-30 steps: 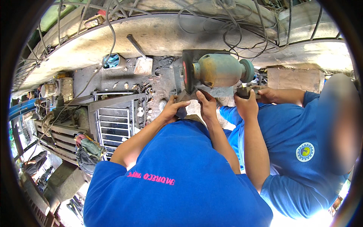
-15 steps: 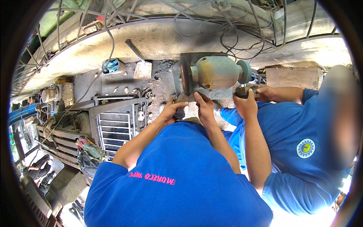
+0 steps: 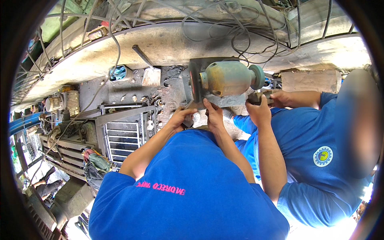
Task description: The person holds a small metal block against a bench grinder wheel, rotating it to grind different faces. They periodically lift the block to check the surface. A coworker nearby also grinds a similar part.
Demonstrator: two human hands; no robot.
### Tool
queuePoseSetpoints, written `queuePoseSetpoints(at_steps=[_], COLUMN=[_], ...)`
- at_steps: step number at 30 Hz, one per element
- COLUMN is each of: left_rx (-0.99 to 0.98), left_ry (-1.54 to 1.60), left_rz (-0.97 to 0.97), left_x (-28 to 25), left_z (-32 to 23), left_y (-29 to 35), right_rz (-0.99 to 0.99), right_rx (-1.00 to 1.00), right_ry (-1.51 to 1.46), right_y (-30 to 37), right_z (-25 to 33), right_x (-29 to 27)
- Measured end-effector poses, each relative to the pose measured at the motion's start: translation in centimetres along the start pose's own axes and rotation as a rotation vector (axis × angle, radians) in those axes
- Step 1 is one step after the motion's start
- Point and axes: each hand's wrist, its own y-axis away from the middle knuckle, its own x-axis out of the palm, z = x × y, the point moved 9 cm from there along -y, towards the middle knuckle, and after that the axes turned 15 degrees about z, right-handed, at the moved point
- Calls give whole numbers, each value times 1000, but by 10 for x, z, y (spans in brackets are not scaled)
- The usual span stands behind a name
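Note:
A green bench grinder [image 3: 229, 78] stands in front of me, with a dark-rimmed grinding wheel [image 3: 194, 82] at its left end. Just below that wheel, my left hand [image 3: 180, 119] is closed on a dark metal piece [image 3: 187, 123], partly hidden by the fingers. My right hand [image 3: 215, 116] is close beside it, fingers curled and the fingertips up at the lower edge of the wheel guard. Something dark shows at its fingers, too small to make out. Whether the metal touches the wheel is hidden.
At right, a co-worker in blue holds a dark block [image 3: 256, 98] below the grinder's right wheel [image 3: 257, 77]. A shovel [image 3: 151, 76] and a bucket [image 3: 121, 73] stand by the wall. Loose cables [image 3: 244, 36] hang behind the grinder; a metal frame [image 3: 123, 138] lies left.
Both hands stay below the left wheel with only a slight shift. Less of the dark metal piece shows under my left hand. The co-worker's hands hardly differ.

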Motion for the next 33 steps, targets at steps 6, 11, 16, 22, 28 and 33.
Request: queuePoseSetpoints(at_steps=[6, 11, 16, 22, 28, 33], left_rx=[-22, -71, -173, -311, -315, -323], left_ry=[-95, -123, -247, -306, -345, -409], left_rz=[-78, -31, 60, 31, 88, 78], left_x=[-3, -4, -8, -24, -22, -25], left_z=[-7, -14, -34, -39, -38, -48], left_y=[10, 13, 14, 6, 1, -2], right_rz=[-11, -44, -8, 58, 42, 45], right_rx=[4, 35, 64, 83, 41, 32], right_ry=[-10, 54, -18, -208, -198, -219], right_y=[6, 12, 20, 22, 21, 22], right_z=[-3, -6, -13, -30, -30, -29], right_x=[0, 1, 2, 3, -1, 6])
